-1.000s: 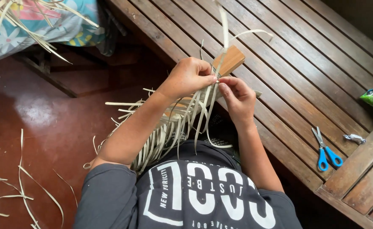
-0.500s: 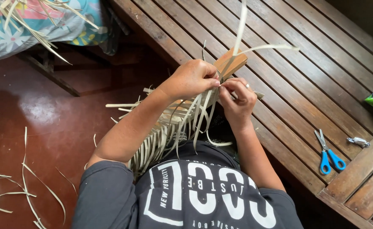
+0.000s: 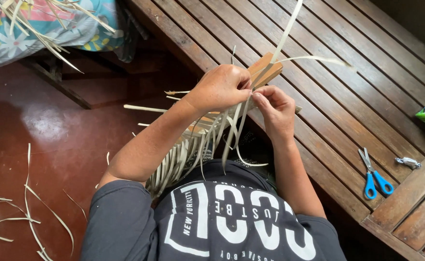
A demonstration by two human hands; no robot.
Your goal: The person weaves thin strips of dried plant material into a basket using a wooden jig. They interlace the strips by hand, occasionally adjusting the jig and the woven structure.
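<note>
the left hand (image 3: 222, 88) is clamping the woven palm strips (image 3: 207, 130) against a wooden block (image 3: 265, 70); the right hand (image 3: 275, 108) is pinching one strip just below that grip, probably tucking it. keeping tension even matters; scissors (image 3: 374, 176) are lying well right on the desk (image 3: 347, 96).

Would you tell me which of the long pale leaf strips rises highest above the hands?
The straight strip running from the right hand to the top edge; the other strip bends sideways over the wooden bench.
</note>
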